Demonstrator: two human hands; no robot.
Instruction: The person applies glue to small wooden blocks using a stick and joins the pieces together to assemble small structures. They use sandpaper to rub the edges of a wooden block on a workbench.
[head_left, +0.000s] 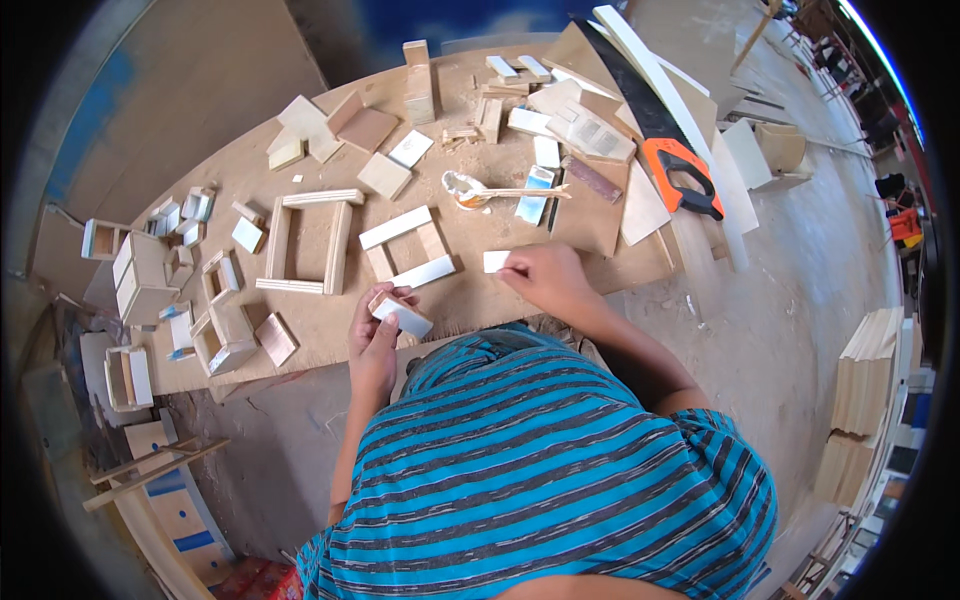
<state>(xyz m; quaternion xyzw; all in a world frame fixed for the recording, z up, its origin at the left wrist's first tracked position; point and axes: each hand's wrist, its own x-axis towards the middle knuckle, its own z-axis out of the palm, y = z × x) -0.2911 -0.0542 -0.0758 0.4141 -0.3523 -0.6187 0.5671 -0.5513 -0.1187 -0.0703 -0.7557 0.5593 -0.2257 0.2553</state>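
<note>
Near the table's front edge, my left hand (374,338) is closed round a small wooden block (404,316) with a pale, bluish-white face. To its right, my right hand (550,278) pinches the end of a small white piece (494,261) low over the tabletop; whether the piece touches the table I cannot tell. Just beyond both hands lies a small square wooden frame (421,273) with white front and back strips. A larger plywood frame (272,272) lies left of it. Past my right hand are a glue-smeared white container (462,186) and thin sticks (525,191) resting across it.
A handsaw with an orange handle (683,178) lies on boards at the right. Plywood offcuts (384,176) and wood scraps cover the back of the worktable (330,345). Several small wooden boxes (145,280) crowd its left end. Stacked wood (862,390) stands far right.
</note>
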